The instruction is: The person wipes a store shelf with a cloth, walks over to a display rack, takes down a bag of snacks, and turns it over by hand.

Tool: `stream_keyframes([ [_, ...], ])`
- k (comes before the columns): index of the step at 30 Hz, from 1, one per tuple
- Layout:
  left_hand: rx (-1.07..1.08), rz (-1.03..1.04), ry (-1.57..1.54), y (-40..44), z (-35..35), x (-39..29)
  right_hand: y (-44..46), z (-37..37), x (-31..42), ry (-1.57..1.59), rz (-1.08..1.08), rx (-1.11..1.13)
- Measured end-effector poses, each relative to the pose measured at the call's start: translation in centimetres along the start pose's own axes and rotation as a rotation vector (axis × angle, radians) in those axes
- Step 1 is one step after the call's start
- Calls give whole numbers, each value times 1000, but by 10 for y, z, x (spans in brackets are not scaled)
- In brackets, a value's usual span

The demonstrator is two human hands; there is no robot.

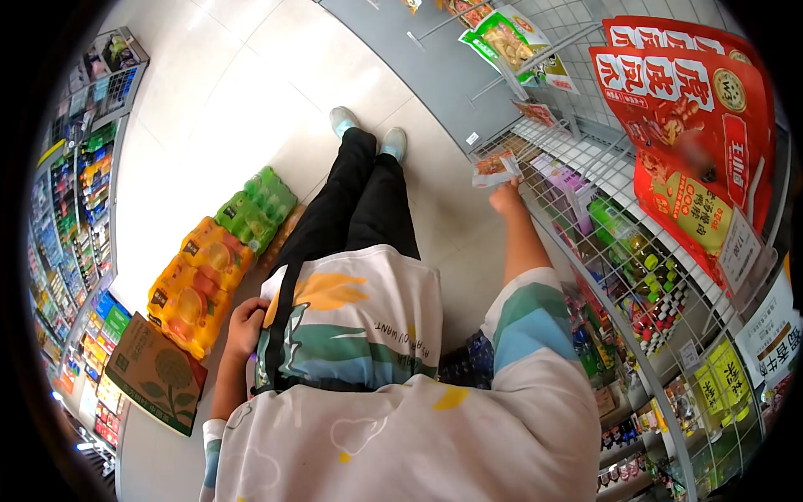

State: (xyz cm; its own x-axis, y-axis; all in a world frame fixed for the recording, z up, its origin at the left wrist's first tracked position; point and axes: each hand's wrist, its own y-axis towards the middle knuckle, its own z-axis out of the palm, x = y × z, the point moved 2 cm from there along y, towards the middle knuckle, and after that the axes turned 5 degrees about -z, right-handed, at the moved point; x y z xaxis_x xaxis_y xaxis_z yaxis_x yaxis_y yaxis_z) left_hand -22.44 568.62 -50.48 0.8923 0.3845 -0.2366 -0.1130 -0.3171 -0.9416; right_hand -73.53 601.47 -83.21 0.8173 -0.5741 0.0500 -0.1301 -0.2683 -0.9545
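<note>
My right hand (506,197) reaches out to the wire rack (615,314) on the right. Its fingers close on the near edge of a small snack packet (495,170), a clear and whitish pouch with reddish-brown food showing. The packet is at the rack's corner; whether it touches the wire I cannot tell. My left hand (244,325) hangs at my left hip with curled fingers, beside the black strap (280,322) across my printed shirt. What those fingers hold, if anything, is hidden. Green and white snack bags (514,46) hang beyond my right hand.
Large red snack bags (682,117) stand in the rack, with a price tag (740,251) below. Lower shelves hold bottles and packets. On the floor to my left are orange drink packs (201,284), green packs (255,209) and a cardboard box (157,372). Stocked shelves (79,217) line the far left.
</note>
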Motion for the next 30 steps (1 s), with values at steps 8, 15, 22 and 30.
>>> stream_keyframes([
  [8, -40, 37, 108, -2, -1, -16, 51, 75, 6, 84, 40, -17],
  [15, -186, 373, 487, -20, 8, -112, -114, -59, 122, 444, -92, -214],
  [22, -96, 500, 729, 11, 21, -169, -294, -167, 240, 474, -544, -606],
  [30, -39, 1084, 560, 2, -1, -244, -454, -252, 308, 655, -689, -663],
])
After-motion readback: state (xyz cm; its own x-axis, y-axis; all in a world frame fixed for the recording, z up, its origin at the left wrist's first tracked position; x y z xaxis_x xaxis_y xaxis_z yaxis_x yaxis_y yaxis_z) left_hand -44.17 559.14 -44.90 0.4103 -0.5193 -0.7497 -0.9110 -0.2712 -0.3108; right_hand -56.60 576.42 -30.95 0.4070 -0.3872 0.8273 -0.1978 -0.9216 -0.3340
